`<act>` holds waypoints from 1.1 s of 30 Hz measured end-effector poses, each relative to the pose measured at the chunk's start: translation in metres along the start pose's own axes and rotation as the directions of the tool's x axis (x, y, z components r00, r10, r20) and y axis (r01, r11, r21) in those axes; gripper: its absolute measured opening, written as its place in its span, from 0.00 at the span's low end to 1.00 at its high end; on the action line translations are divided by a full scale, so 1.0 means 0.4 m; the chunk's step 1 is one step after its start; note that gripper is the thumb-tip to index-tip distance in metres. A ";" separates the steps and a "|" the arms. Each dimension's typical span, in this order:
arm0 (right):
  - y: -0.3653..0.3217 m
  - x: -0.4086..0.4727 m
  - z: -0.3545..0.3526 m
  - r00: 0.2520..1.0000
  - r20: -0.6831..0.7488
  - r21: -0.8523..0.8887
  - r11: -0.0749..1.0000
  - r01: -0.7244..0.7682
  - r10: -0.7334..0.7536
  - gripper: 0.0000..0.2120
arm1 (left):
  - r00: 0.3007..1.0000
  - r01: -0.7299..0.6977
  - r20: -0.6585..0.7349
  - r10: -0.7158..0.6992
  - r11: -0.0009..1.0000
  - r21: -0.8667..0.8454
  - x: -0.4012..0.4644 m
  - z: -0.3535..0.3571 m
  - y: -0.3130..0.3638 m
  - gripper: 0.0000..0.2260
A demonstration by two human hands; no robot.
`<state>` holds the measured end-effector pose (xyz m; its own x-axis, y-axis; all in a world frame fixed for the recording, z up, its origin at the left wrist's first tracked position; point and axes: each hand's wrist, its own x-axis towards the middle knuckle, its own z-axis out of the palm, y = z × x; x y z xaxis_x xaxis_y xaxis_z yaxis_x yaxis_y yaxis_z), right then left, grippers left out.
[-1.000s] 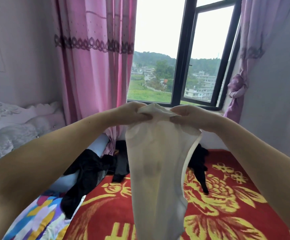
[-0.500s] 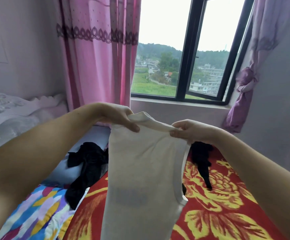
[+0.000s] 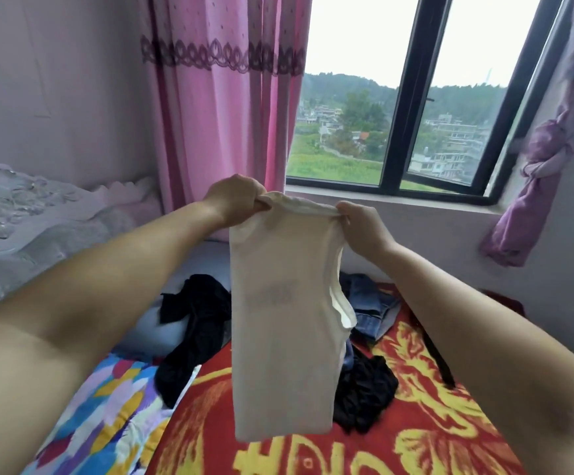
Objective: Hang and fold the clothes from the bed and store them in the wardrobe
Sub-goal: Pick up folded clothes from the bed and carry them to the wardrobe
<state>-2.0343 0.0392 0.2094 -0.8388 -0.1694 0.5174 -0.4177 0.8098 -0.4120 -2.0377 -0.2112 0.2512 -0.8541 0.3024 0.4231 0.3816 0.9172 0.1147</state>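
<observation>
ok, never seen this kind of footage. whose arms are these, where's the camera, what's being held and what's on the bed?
There is no robot here. The camera sits on a person's head and looks forward and down, so the two bare arms reaching in from the bottom corners are that person's own. The left hand and the right hand each pinch the top edge of a cream sleeveless top, which hangs folded lengthwise above the bed. On the red and yellow blanket below lie the clothes not yet done: black garments on the left, more black cloth behind the top, and jeans. A colourful sheet shows at lower left. Behind are a pink curtain and a window.
</observation>
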 end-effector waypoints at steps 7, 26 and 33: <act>0.040 -0.040 0.005 0.996 0.082 0.033 0.999 0.024 -0.026 0.09 | 0.989 -0.030 0.140 0.037 0.998 -0.049 -0.059 0.022 0.032 0.16; 0.435 -1.177 0.667 0.148 0.986 -0.088 0.995 0.047 0.081 0.10 | 0.436 0.148 0.870 0.229 0.936 -0.320 -1.171 1.091 0.256 0.14; 0.469 -1.146 0.753 0.092 0.990 -0.103 0.994 -0.026 0.105 0.10 | 0.402 0.246 0.900 0.169 0.927 -0.284 -1.170 1.171 0.223 0.13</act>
<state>-1.8332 0.0995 -0.3309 -0.4671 -0.4870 -0.7381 -0.3576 0.8674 -0.3460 -1.7694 -0.1493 -0.3576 -0.5967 0.5100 -0.6195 0.2435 0.8507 0.4658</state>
